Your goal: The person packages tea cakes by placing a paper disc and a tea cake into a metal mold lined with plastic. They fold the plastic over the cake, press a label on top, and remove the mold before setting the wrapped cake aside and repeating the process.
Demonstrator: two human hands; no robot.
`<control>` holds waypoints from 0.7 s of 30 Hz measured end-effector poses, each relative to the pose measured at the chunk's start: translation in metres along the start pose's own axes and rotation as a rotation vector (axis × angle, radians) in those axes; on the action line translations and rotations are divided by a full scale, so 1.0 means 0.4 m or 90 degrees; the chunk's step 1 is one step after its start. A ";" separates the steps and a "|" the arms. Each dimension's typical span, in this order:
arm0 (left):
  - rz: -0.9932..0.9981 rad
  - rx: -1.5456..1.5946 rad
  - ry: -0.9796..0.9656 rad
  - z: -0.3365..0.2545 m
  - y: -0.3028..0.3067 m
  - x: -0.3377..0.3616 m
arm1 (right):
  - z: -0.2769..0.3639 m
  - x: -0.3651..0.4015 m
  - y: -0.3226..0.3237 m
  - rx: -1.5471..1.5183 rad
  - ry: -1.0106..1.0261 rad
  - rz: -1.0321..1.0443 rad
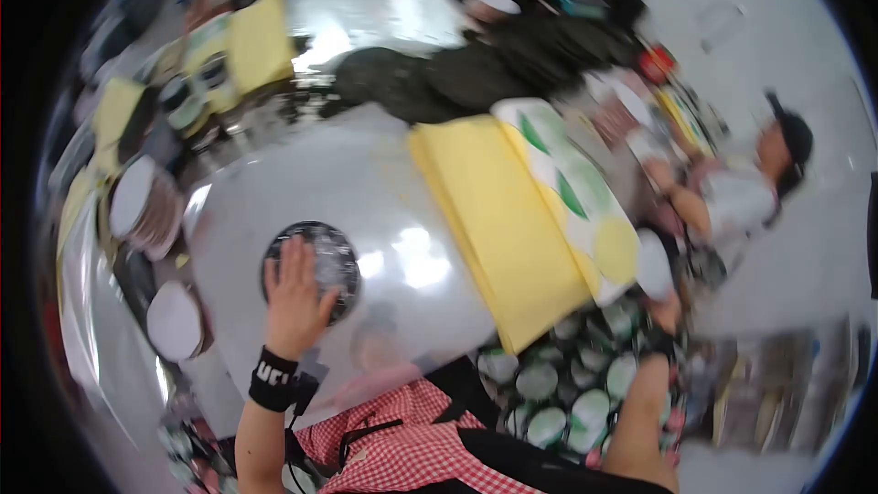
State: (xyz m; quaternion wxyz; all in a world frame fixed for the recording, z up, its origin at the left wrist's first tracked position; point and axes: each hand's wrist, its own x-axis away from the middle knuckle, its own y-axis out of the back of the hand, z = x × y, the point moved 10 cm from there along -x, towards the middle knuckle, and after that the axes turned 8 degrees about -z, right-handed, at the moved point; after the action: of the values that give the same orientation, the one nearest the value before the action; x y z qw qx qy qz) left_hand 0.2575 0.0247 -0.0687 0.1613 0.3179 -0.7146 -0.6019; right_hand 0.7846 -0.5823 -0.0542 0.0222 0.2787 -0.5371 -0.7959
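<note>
My left hand (pixel 297 297) lies flat with fingers spread on a dark round disc (pixel 334 265) with a shiny surface. That disc rests on a glossy grey sheet (pixel 247 210) covering the work surface. Out to the right, my right hand (pixel 668 313) grips the edge of a white round disc (pixel 653 263); its fingers are partly hidden and blurred. Between the hands lies folded yellow sheet material (pixel 498 229), next to a white piece printed with green leaves and yellow (pixel 585 206).
Stacks of round white-topped pieces (pixel 146 206) stand at left. Dark round discs (pixel 476 73) lie in overlapping rows behind the sheet. Bins or shelves (pixel 768 389) are at lower right. A person in a dark cap (pixel 745 187) works at right, beside more materials.
</note>
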 end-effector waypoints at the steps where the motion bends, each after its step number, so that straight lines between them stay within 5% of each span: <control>1: -0.012 0.019 0.002 0.003 0.009 -0.001 | -0.133 0.009 0.023 -0.004 -0.164 -0.030; 2: -0.024 0.039 0.006 0.004 0.017 0.000 | -0.281 0.035 0.043 -0.016 -0.327 -0.069; 3: -0.051 0.031 0.012 0.004 0.033 0.004 | -0.364 0.058 0.014 -0.437 -0.439 -0.293; 4: -0.069 0.023 0.013 0.001 0.045 0.003 | -0.024 0.070 0.055 -0.456 -0.566 -0.375; 5: -0.065 0.010 0.015 0.004 0.045 0.004 | 0.096 0.045 -0.023 -0.480 -0.548 -0.338; 7: -0.027 0.008 0.007 0.010 0.018 0.004 | 0.590 0.020 -0.203 -0.381 -0.054 -0.009; 10: -0.046 0.017 0.006 0.017 0.005 0.010 | 1.352 0.338 -0.301 -0.179 0.669 -0.004; 11: -0.036 0.016 0.009 0.018 0.005 0.008 | 1.501 0.368 -0.278 -0.475 0.652 0.205; 13: -0.021 -0.012 0.006 0.025 -0.008 0.010 | 1.676 0.416 -0.161 -0.610 0.707 0.193; 16: -0.012 0.010 0.017 0.029 -0.008 0.013 | 1.700 0.412 -0.202 -0.662 0.644 0.275; 17: -0.022 0.029 0.022 0.029 -0.008 0.011 | 1.636 0.384 -0.284 -0.492 0.504 0.408; 18: -0.029 0.036 0.029 0.033 -0.006 0.006 | 1.596 0.329 -0.249 -0.681 0.359 0.406; 21: -0.074 0.038 0.012 0.025 0.007 0.013 | 1.595 0.249 -0.120 -0.760 0.286 0.259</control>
State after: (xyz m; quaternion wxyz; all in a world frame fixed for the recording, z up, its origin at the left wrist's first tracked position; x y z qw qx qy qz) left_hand 0.2466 0.0291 -0.0693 0.1233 0.3693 -0.7110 -0.5855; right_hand 0.4152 -0.0579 0.0332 0.4334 0.2711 -0.0287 -0.8590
